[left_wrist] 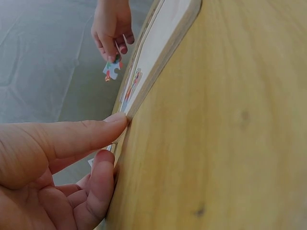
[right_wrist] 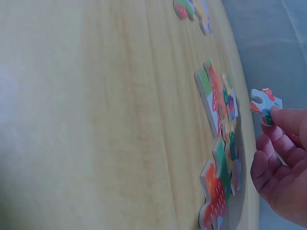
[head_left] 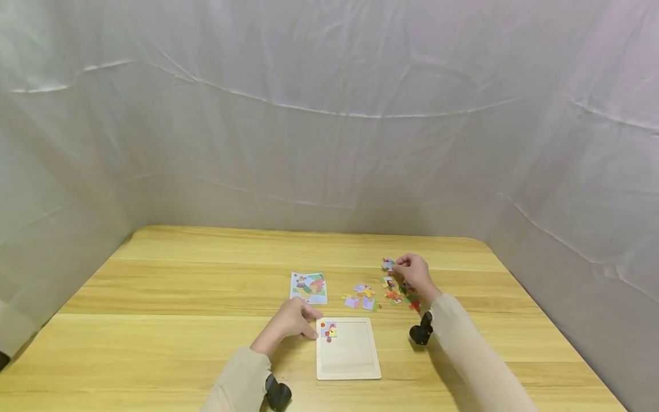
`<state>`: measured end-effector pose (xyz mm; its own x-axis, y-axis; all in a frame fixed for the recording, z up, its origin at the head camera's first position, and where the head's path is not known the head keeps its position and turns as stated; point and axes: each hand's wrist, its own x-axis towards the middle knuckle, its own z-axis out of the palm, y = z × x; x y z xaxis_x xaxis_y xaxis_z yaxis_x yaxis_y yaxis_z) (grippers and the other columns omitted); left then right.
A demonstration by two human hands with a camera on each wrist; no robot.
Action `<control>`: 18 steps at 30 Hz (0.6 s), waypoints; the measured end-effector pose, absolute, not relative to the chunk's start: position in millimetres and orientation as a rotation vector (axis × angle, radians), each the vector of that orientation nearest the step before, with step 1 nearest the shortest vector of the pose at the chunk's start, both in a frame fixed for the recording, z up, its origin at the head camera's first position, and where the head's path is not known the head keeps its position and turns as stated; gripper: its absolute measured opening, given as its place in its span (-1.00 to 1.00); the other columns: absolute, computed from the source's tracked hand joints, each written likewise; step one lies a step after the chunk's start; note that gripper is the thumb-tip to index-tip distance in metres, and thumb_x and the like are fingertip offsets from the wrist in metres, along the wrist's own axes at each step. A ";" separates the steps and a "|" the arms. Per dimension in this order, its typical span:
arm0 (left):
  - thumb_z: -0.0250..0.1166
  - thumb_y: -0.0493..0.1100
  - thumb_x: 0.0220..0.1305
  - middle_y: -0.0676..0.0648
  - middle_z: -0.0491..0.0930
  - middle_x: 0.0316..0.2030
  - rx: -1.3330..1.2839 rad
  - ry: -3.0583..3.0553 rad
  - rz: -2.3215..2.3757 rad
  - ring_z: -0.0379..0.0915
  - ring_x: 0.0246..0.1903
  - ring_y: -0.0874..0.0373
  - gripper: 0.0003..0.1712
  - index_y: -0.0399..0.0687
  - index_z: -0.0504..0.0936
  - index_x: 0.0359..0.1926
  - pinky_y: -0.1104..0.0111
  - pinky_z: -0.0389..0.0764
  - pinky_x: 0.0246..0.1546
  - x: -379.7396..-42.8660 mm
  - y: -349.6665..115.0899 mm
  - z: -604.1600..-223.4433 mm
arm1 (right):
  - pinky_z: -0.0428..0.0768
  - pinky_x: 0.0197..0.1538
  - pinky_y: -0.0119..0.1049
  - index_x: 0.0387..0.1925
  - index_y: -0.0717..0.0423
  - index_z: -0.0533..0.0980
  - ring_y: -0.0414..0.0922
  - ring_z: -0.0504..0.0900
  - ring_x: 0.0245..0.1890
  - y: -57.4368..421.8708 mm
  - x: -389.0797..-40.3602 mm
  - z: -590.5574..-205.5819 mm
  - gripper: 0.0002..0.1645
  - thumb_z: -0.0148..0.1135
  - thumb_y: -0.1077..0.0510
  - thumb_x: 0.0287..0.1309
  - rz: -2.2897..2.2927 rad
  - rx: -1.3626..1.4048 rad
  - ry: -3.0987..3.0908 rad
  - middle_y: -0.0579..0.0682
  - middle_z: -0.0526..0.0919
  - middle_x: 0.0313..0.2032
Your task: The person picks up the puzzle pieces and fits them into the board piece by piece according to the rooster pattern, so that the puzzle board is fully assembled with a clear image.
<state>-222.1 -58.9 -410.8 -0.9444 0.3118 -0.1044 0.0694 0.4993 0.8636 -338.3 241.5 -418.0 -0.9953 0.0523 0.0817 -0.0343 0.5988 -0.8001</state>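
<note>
My right hand (head_left: 416, 273) pinches a light-blue puzzle piece (right_wrist: 268, 101) between thumb and forefinger, raised off the table. Its red and green print also shows in the left wrist view, where the piece (left_wrist: 112, 70) hangs from the fingertips. My left hand (head_left: 294, 320) holds the upper left corner of a wooden puzzle tray (head_left: 350, 375), thumb on the side edge and forefinger near the top edge. Inside that corner lies one puzzle piece (head_left: 328, 330) with a red and yellow print. Below the right hand, loose puzzle pieces (right_wrist: 216, 191) lie clustered, some overlapping.
A picture card (head_left: 309, 288) with a printed animal scene lies behind the tray. Several more loose pieces (head_left: 360, 298) are between the card and the right-hand cluster. Pale cloth (head_left: 329, 160) hangs around the back and sides of the wooden table (head_left: 180, 274).
</note>
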 end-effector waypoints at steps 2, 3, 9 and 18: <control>0.41 -0.50 -0.28 0.03 0.25 -0.70 0.324 2.499 1.421 0.14 -0.79 0.29 -0.62 -0.31 0.65 -0.28 0.49 0.40 -0.76 -222.1 -58.8 -410.8 | 0.36 -0.67 -0.34 -0.30 0.33 0.45 -0.16 0.33 -0.63 241.0 -337.4 -417.7 -0.81 0.16 0.24 0.11 1.409 -0.030 -2.713 0.06 0.44 -0.49; 0.41 -0.50 -0.28 0.03 0.25 -0.70 0.324 2.500 1.421 0.14 -0.79 0.29 -0.62 -0.31 0.65 -0.28 0.49 0.40 -0.76 -222.1 -58.8 -410.7 | 0.36 -0.67 -0.34 -0.30 0.32 0.45 -0.16 0.34 -0.62 240.5 -337.0 -417.4 -0.81 0.16 0.24 0.11 1.425 -0.035 -2.709 0.06 0.44 -0.49; 0.41 -0.49 -0.28 0.03 0.26 -0.69 0.317 2.497 1.417 0.15 -0.78 0.28 -0.62 -0.30 0.65 -0.28 0.50 0.40 -0.76 -222.4 -57.9 -411.7 | 0.42 -0.52 -0.35 -0.32 0.35 0.47 -0.12 0.40 -0.53 234.9 -328.1 -410.7 -0.84 0.18 0.29 0.08 1.413 -0.007 -2.689 0.05 0.47 -0.50; 0.41 -0.49 -0.28 0.02 0.25 -0.69 0.313 2.498 1.419 0.15 -0.79 0.28 -0.62 -0.31 0.65 -0.27 0.49 0.40 -0.76 -222.4 -58.5 -412.0 | 0.51 -0.49 -0.29 -0.32 0.37 0.46 -0.08 0.47 -0.54 229.5 -316.6 -404.1 -0.85 0.17 0.31 0.08 1.517 0.065 -2.682 0.05 0.48 -0.52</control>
